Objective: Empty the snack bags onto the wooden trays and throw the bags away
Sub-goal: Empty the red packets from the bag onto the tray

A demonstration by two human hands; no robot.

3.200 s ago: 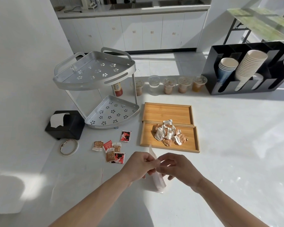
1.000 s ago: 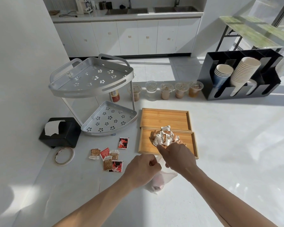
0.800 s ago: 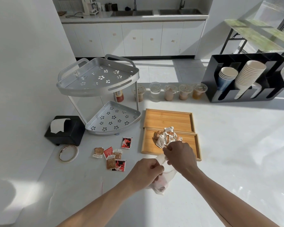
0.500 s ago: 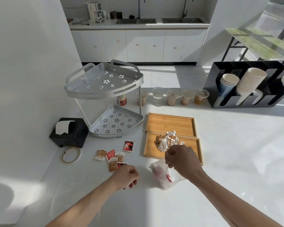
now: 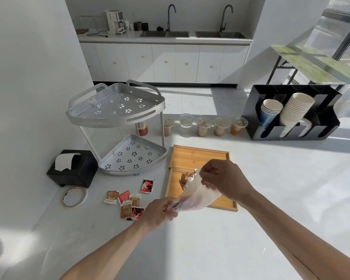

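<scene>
we are mid-way through the emptying step: our right hand [image 5: 223,180] pinches the mouth end of a thin translucent plastic snack bag [image 5: 196,199] over the near bamboo wooden tray [image 5: 224,204], while our left hand [image 5: 160,212] grips its bottom corner just short of that tray. next, we judge, the bottom end needs lifting so that whatever reddish contents remain slide out. the near tray holds a small heap of wrapped brown snacks [image 5: 187,177]; the far bamboo tray [image 5: 198,156], touching it behind, looks empty. loose red and brown sachets [image 5: 127,201] lie left of the near tray.
</scene>
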